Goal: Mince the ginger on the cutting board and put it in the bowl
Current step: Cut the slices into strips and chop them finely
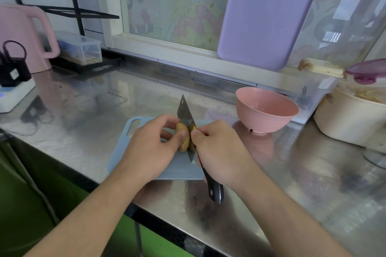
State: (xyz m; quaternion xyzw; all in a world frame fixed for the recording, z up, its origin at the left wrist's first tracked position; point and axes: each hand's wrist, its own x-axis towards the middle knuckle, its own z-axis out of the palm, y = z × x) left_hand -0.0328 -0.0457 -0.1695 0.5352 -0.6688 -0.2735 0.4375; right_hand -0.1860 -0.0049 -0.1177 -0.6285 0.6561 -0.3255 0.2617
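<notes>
A tan piece of ginger lies on a grey-blue cutting board on the steel counter. My left hand pinches the ginger between thumb and fingers. My right hand grips the black handle of a cleaver, whose blade stands on edge down through the ginger, a thin slice showing on its right side. An empty pink bowl stands to the right of the board, apart from both hands.
A cream pot and a clear container sit at the far right. A pink kettle, a power strip and a clear box stand at the back left. A purple board leans on the window. The counter's front edge runs below my forearms.
</notes>
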